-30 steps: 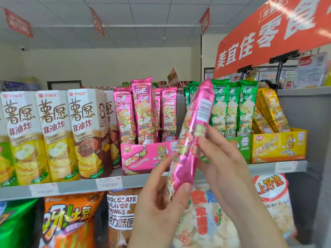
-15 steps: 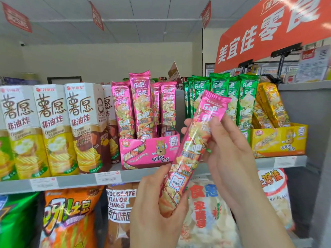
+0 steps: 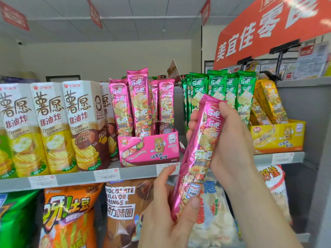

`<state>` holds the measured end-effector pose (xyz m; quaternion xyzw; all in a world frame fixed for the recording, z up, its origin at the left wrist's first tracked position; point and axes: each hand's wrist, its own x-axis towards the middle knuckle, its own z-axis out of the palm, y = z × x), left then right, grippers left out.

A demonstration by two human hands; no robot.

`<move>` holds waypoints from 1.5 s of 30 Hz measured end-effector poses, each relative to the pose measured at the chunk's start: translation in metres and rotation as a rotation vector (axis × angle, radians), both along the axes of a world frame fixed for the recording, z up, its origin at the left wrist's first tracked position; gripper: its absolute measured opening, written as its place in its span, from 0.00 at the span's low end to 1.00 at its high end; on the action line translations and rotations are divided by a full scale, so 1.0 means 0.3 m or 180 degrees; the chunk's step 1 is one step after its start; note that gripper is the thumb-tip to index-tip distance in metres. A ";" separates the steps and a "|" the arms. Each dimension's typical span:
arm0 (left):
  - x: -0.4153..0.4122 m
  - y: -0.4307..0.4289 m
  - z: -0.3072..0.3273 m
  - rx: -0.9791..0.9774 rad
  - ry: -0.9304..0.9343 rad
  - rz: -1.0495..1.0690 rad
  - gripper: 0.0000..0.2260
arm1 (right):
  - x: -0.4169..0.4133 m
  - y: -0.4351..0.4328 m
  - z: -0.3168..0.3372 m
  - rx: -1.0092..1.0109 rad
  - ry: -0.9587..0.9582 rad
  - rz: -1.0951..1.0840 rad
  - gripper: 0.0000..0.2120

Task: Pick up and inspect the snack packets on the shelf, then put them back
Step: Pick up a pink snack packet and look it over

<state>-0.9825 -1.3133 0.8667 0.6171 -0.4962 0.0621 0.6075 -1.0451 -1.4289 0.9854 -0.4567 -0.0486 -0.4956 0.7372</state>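
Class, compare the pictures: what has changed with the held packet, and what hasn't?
The pink snack packet was rotated, from back label to printed front facing the camera. The left hand still grips its bottom, right hand its top; pink display box unmoved.

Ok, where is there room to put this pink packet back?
A narrow bare strip between the pink display box and the green packets. The box's front-right corner looks looser. Crowded: chip cartons hug its left side.

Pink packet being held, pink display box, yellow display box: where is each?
Pink packet (image 3: 200, 154): head view, middle of its printed front.
Pink display box (image 3: 148, 151): head view, front panel by the potato cartoon.
Yellow display box (image 3: 279, 136): head view, front panel.
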 end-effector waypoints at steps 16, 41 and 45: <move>-0.005 -0.020 0.094 -0.0301 0.0563 0.0180 0.15 | 0.048 0.084 -0.116 -0.1214 0.0557 -0.0631 0.14; 0.056 0.015 0.175 0.0945 0.0819 -0.1744 0.14 | -0.117 -0.066 -0.131 -0.1015 0.0639 -0.0199 0.34; 0.109 -0.001 0.313 0.0612 -0.0663 -0.0804 0.12 | -0.161 -0.099 -0.091 -0.1183 0.0374 -0.0844 0.43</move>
